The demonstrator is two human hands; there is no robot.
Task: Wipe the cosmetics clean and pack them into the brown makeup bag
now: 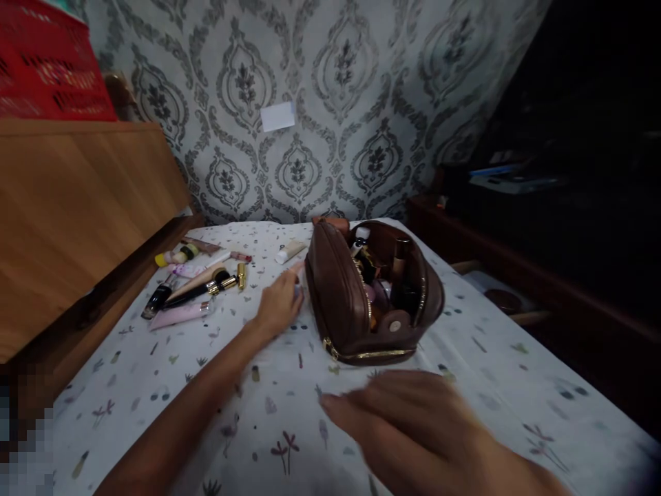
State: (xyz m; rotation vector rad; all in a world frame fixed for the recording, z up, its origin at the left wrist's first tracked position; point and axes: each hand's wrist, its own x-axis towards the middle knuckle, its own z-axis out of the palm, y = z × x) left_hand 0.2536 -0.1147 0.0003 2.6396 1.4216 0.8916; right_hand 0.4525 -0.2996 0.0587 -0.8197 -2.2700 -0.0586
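Head view: your left hand (279, 301) is just beside the open brown bag (338, 289) on patterned cloth (268, 379), grip unclear. Your right hand (413, 424), blurred, is nearer you; cannot tell if open. Cosmetics (199, 284) lie left.

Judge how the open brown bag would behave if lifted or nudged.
The brown bag holds its shape, so its walls are probably fairly stiff. The containers inside likely add noticeable weight. With its top open, they could spill if it tips.

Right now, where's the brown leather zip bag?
Head view, just right of centre: bag sits on white printed cloth, right of the left hand, beyond the right hand.
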